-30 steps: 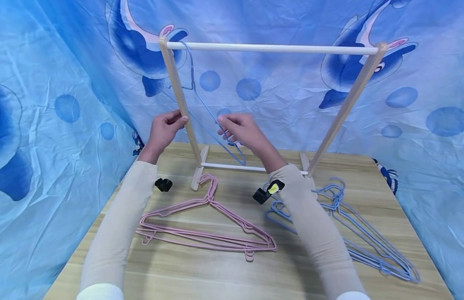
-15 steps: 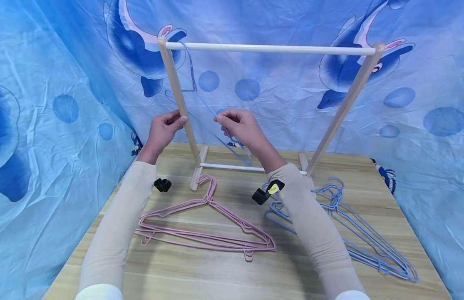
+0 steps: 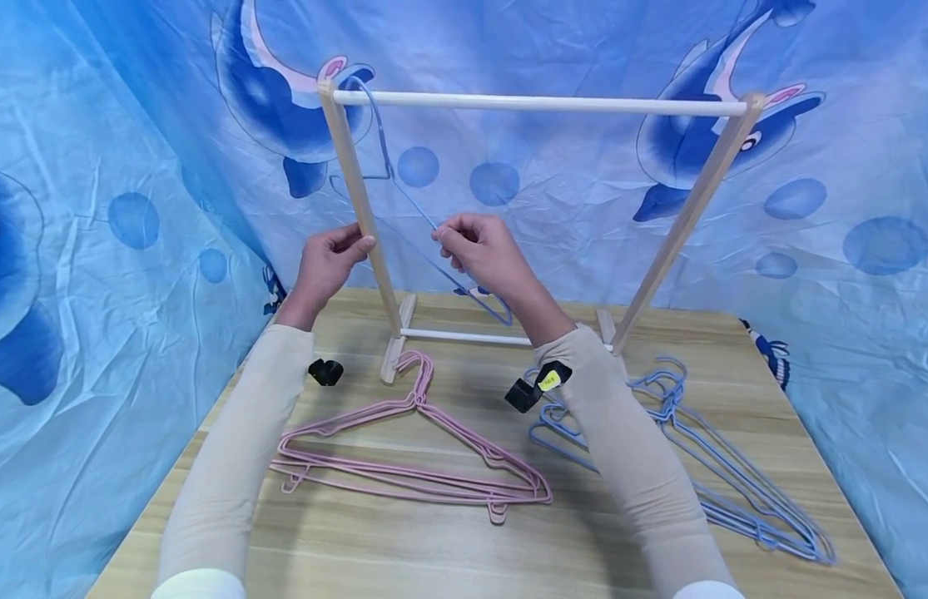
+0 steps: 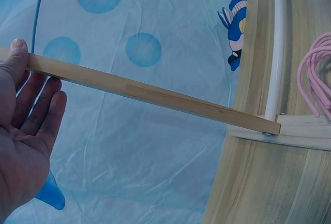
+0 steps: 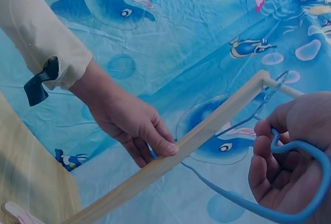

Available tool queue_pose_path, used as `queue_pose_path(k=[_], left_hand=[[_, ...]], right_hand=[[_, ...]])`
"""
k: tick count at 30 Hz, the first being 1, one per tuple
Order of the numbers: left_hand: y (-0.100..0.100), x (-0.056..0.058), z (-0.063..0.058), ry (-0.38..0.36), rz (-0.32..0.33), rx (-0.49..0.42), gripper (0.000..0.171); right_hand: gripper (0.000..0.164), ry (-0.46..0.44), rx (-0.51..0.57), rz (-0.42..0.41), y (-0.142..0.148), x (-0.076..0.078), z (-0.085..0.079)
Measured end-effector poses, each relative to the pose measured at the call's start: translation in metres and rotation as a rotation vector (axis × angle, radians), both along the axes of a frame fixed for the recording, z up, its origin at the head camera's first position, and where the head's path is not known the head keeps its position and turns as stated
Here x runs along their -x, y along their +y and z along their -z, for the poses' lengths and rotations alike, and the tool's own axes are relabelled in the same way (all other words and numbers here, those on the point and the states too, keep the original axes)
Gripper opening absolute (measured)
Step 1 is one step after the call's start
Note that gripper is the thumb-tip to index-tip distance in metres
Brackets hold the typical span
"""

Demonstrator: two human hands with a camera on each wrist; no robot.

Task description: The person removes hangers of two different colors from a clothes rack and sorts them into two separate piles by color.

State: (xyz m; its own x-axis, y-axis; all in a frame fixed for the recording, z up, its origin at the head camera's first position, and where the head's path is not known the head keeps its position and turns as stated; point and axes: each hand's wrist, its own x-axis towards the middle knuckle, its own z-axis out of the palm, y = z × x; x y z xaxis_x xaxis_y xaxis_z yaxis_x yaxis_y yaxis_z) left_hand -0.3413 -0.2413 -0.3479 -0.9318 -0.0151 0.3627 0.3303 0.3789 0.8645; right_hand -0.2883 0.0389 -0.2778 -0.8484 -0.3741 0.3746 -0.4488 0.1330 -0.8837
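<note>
A wooden rack with a white top bar (image 3: 546, 102) stands on the table. My left hand (image 3: 327, 262) holds its left post (image 3: 349, 166), thumb in front and fingers behind, as the left wrist view also shows. A blue hanger (image 3: 384, 141) has its hook over the left end of the bar. My right hand (image 3: 482, 254) pinches the hanger's sloping side between thumb and fingers. In the right wrist view the hanger's rounded end (image 5: 289, 218) curves below my right palm. The hook's top sits slightly above the bar, and the hanger passes behind the post.
Several pink hangers (image 3: 426, 406) lie stacked on the table (image 3: 404, 557) in front of the rack. Several blue hangers (image 3: 669, 408) lie at the right, partly under my right forearm. A blue dolphin-print curtain (image 3: 568, 225) surrounds the table's back and sides.
The hanger's lower end has swung right, and its hook has risen slightly against the bar. My right hand has shifted up a little with it. The left hand stays on the post.
</note>
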Motion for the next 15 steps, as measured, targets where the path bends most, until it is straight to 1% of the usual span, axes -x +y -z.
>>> queue_pose_path(k=[5, 8, 15], left_hand=[[0.0, -0.001, -0.001, -0.009, 0.005, -0.013, 0.051], [0.001, -0.002, -0.001, -0.012, 0.007, -0.013, 0.051], [0.001, -0.002, -0.002, -0.011, 0.009, -0.003, 0.049]], right_hand=[[0.02, 0.052, 0.023, 0.003, 0.003, -0.003, -0.006], [0.02, 0.079, 0.016, 0.011, 0.007, -0.007, -0.01], [0.019, 0.117, -0.026, 0.081, 0.02, -0.02, -0.012]])
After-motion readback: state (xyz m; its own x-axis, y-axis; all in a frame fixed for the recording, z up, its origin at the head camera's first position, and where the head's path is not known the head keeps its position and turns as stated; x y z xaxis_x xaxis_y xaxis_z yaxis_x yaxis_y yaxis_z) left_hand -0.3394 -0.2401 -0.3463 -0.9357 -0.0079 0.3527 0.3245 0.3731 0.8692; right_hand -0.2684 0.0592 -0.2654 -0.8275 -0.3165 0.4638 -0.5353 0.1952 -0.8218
